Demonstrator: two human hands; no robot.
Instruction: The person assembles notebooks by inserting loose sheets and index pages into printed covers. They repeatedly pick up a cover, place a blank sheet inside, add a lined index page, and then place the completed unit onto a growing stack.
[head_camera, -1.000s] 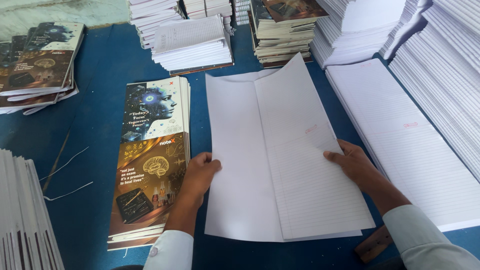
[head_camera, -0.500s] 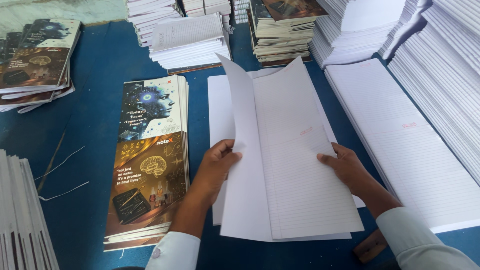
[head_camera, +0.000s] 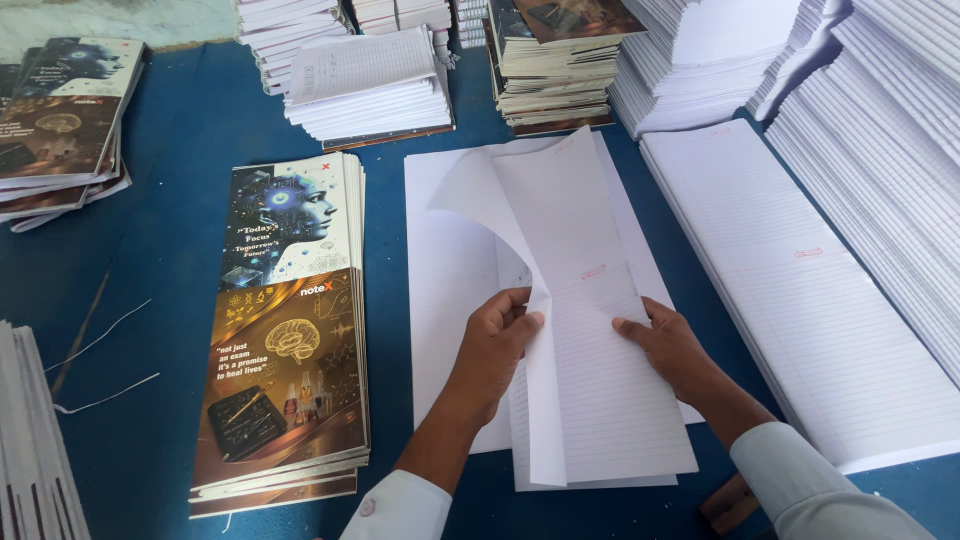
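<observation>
Left hand (head_camera: 497, 345) gripped the folded-over edge of the ruled sheets (head_camera: 590, 380), fingers closed on it. Right hand (head_camera: 668, 342) pressed flat, fingers extended, beside printed covers (head_camera: 285, 330) on blue surface (head_camera: 170, 200).

Bright, even, soft light, faint shadows; white paper stacks (head_camera: 880, 150) nearly glare; sharp focus, slight edge distortion.

The folded sheet (head_camera: 590, 330) is hiding the left hand's (head_camera: 497, 345) fingertips. Frame edges are cutting off the right paper stacks (head_camera: 880, 150) and both sleeves.
</observation>
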